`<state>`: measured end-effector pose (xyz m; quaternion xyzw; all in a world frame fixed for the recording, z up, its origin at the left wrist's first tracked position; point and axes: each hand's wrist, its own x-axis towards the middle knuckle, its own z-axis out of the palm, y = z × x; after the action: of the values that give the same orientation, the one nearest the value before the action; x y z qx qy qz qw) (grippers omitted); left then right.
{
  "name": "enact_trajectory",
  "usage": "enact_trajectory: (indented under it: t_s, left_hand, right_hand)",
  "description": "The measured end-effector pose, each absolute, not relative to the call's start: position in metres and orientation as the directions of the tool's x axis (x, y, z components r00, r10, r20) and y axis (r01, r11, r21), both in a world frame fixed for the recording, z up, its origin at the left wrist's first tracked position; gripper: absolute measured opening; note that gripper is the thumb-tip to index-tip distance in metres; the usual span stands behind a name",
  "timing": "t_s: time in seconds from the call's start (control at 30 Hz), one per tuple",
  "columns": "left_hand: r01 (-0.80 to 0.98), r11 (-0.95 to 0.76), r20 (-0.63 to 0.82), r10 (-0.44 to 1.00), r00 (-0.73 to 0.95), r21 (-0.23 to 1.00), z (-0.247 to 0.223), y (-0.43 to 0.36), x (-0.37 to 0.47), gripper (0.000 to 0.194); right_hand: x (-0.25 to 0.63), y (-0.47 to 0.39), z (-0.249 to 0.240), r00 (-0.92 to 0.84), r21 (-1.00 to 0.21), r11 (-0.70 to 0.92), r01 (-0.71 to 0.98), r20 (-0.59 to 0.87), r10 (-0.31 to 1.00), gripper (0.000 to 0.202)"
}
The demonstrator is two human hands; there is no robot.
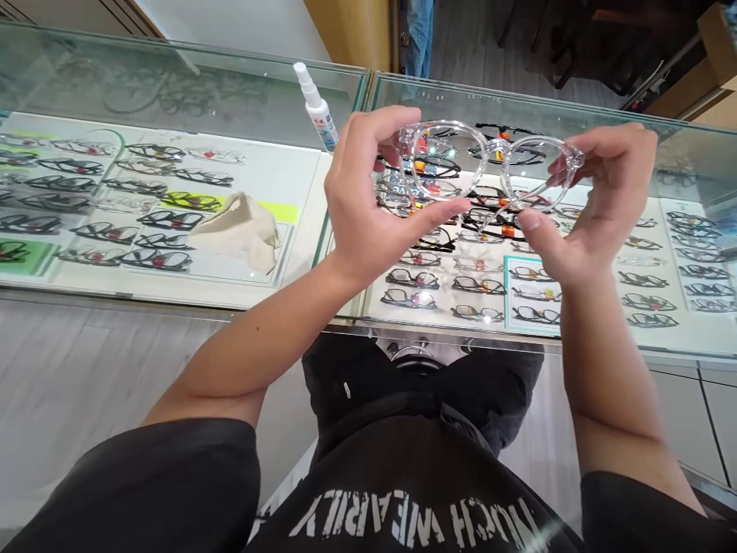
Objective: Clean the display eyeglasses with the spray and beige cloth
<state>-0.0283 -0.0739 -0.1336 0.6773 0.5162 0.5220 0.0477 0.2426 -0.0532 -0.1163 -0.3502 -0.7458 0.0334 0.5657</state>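
Observation:
A pair of clear-framed eyeglasses with round rims is held up over the glass display counter. My left hand grips its left end, fingers behind the frame and thumb stretched along below the rim. At the other end my right hand has hold of the hinge area, its thumb beneath the right rim. The temples reach back behind the rims and are partly hidden. Beyond my left hand stands a white spray bottle on the glass. A crumpled beige cloth lies on the counter further left.
The glass display counter runs across the view. Inside it, rows of eyeglasses lie on white panels. A vertical glass joint divides the case near the middle. Past the counter, a person's jeans-clad leg and dark furniture show.

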Motion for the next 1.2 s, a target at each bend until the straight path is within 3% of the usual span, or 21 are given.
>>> enact_trajectory:
  t_s: [0.1,0.23,0.37,0.5,0.67,0.83,1.2]
  left_hand:
    - [0.606,-0.500,0.667,0.741,-0.070,0.619,-0.135,-0.073,-0.028,0.098]
    - [0.598,-0.485,0.647,0.759,-0.075,0.638,-0.138,-0.073,-0.025,0.098]
    - [0.581,-0.511,0.655,0.754,-0.051,0.634,-0.142,-0.071,-0.028,0.097]
    - [0.592,-0.590,0.746,0.666,-0.028,0.549,-0.148,-0.064,-0.039,0.097]
    - [0.635,-0.665,0.841,0.539,0.042,0.394,-0.152,-0.058,-0.044,0.096]
    - [0.626,-0.684,0.868,0.497,0.025,0.374,-0.146,-0.062,-0.042,0.093]
    - [0.597,-0.726,0.900,0.435,0.014,0.342,-0.147,-0.055,-0.054,0.094]
  right_hand:
    - [0.242,-0.053,-0.117,-0.102,-0.441,0.764,0.471,0.834,0.543,0.070]
    - [0.243,-0.054,-0.117,-0.068,-0.463,0.668,0.583,0.791,0.608,0.068]
    - [0.246,-0.054,-0.118,-0.079,-0.417,0.700,0.579,0.826,0.558,0.070]
    - [0.245,-0.053,-0.119,-0.126,-0.459,0.722,0.518,0.794,0.595,0.074]
    - [0.242,-0.050,-0.120,-0.173,-0.386,0.830,0.402,0.858,0.483,0.078]
    - [0.242,-0.051,-0.121,-0.178,-0.446,0.750,0.488,0.791,0.586,0.078]
    - [0.244,-0.053,-0.121,-0.194,-0.432,0.745,0.508,0.785,0.588,0.080]
